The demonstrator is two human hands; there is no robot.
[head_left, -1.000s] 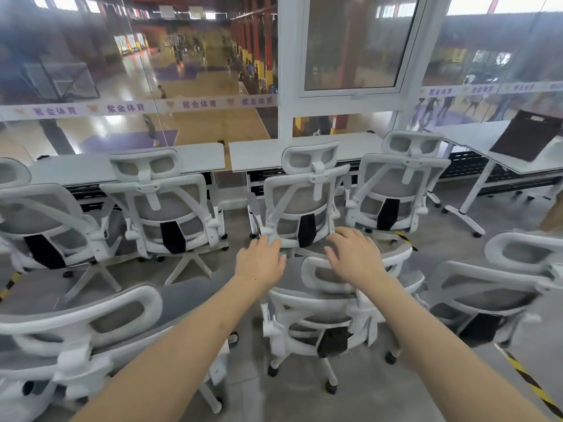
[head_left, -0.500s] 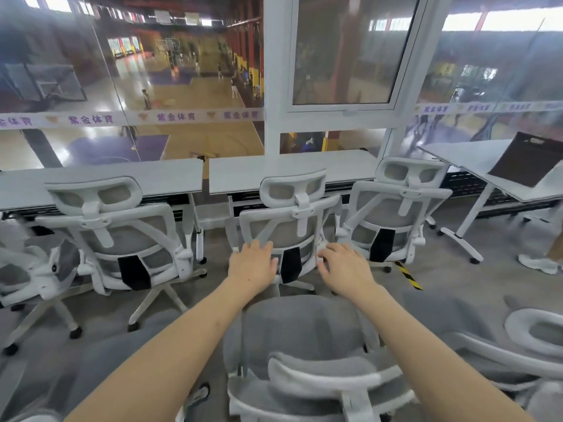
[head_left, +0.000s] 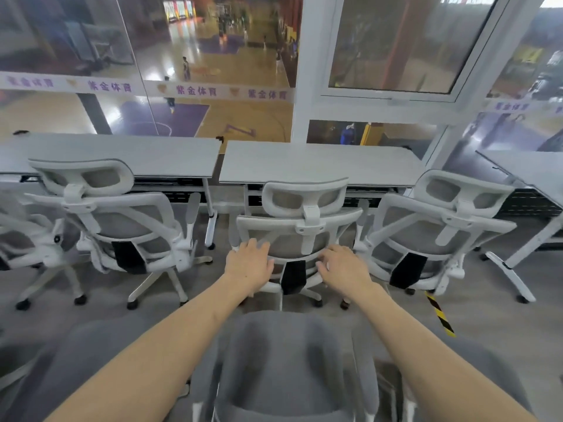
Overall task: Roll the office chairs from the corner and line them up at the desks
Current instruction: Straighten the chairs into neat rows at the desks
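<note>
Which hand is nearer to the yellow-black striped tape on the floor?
The right. The right hand sits just left of the yellow-black striped tape, on the tape's side of the scene. The left hand is farther left, beyond the black strip on the chair back.

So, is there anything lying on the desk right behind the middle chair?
No, the desk behind the middle chair shows only a bare white top.

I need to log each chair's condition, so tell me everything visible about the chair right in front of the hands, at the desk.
The middle chair is white-framed with grey mesh, a headrest with two openings, a black lumbar panel and a castor base. It stands upright, back to the camera, facing the right-hand desk, between two like chairs. The left hand and right hand rest on its lower back frame.
</note>
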